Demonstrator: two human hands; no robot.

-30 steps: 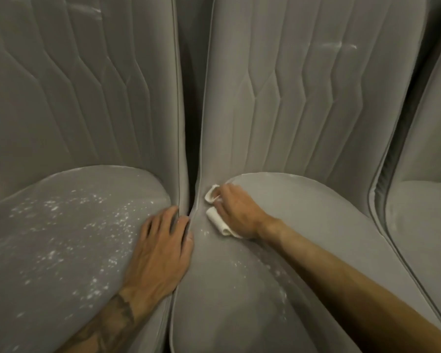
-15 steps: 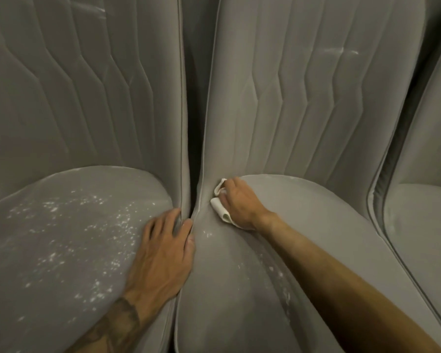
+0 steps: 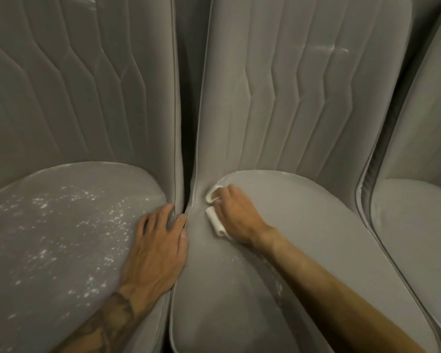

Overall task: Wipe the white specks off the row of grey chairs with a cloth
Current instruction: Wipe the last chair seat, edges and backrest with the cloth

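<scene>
Fingers (image 3: 225,197) of the right hand (image 3: 237,217) curl around the white cloth (image 3: 215,221), pressing it into the back corner of the middle seat (image 3: 316,225). Beside it the left hand (image 3: 155,248) lies flat on the left seat (image 3: 36,276), fingers straight, holding nothing. Its many white specks (image 3: 107,217), I judge, need wiping next.

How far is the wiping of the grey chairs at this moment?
Done: the middle seat looks mostly clean, with a few specks beside the forearm. In hand: the right hand grips the white cloth at that seat's back left corner. Left: the left seat, where the left hand rests, is covered in specks.
</scene>
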